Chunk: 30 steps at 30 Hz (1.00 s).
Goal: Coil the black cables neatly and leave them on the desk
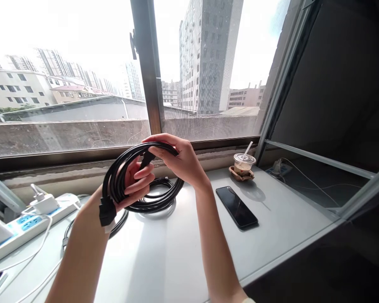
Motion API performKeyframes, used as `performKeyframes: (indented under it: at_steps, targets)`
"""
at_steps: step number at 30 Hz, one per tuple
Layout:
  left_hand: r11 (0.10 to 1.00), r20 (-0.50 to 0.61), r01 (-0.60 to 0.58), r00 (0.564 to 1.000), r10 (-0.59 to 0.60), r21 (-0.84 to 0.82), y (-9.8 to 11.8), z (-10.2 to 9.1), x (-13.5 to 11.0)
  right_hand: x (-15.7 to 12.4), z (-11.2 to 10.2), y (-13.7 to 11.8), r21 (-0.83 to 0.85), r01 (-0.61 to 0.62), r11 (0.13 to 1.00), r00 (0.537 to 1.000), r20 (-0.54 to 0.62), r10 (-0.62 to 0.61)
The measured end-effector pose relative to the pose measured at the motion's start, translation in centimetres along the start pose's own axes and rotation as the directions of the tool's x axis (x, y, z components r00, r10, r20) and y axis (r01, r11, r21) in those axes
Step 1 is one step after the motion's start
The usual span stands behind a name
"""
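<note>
Both forearms (82, 252) stretch over the surface (183, 252); the left hand (134, 187) has fingers wrapped round the coiled black cable (113, 174), while the right hand (181, 162) has fingers pinching, seemingly, its plug (147, 159).

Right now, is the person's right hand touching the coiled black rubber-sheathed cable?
Touching. The head view shows the right hand with its fingers curled over the top loops of the coiled black cable, with no gap between them.

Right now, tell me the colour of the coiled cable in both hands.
Black; the head view shows the coiled cable in the left hand and right hand.
</note>
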<state>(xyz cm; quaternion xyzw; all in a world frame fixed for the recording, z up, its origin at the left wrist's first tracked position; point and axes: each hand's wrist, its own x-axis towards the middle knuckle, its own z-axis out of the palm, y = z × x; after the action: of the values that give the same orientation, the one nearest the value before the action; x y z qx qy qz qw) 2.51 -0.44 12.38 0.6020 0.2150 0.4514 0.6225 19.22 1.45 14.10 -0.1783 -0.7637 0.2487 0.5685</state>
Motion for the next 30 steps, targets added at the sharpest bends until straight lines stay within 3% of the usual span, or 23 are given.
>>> performKeyframes:
  at_steps: [3, 6, 9, 11, 15, 19, 22, 24, 28, 30]
  targets:
    - [0.991, 0.045, 0.059, 0.997, -0.065, 0.12, 1.4, 0.9, -0.2, 0.1, 0.2, 0.0, -0.098, -0.008, 0.995, 0.998, -0.063, 0.002]
    - [0.962, -0.139, -0.04, 0.987, 0.08, 0.269, 2.5, 1.7, -0.3, 0.1, 0.5, -0.1, -0.145, -0.003, 0.989, 0.994, -0.112, -0.013]
    - [0.924, -0.314, -0.067, 0.929, 0.195, 0.375, 2.9, 1.9, -0.7, -0.1, 0.7, -0.6, -0.217, -0.008, 0.976, 0.983, -0.179, -0.032]
    - [0.914, -0.371, -0.075, 0.898, 0.236, 0.399, 2.9, 1.9, -1.1, -0.2, 0.7, -1.0, -0.274, -0.035, 0.961, 0.974, -0.226, -0.029]
    - [0.863, -0.362, -0.074, 0.887, 0.286, 0.5, 2.8, 2.2, -1.7, -0.3, 0.5, -1.5, -0.303, -0.053, 0.951, 0.968, -0.249, -0.026]
    - [0.649, -0.307, -0.062, 0.845, 0.439, 0.758, 2.1, 3.4, -1.7, -0.4, 0.4, -1.9, -0.239, -0.049, 0.97, 0.982, -0.19, 0.003]
    - [0.529, -0.305, -0.004, 0.812, 0.497, 0.849, 1.6, 3.7, -1.4, -0.5, 0.7, -2.2, -0.265, -0.079, 0.961, 0.983, -0.181, 0.031]
    - [0.525, -0.311, 0.01, 0.816, 0.488, 0.851, 1.4, 3.3, -1.2, -0.6, 1.0, -2.3, -0.3, -0.102, 0.948, 0.978, -0.203, 0.041]
    - [0.622, -0.313, -0.003, 0.862, 0.398, 0.783, 1.3, 2.1, -0.9, -0.5, 1.5, -1.8, -0.298, -0.134, 0.945, 0.973, -0.221, 0.069]
    - [0.623, -0.309, -0.033, 0.847, 0.432, 0.782, 1.4, 1.8, -0.8, -0.4, 1.5, -1.6, -0.24, -0.11, 0.965, 0.982, -0.177, 0.068]
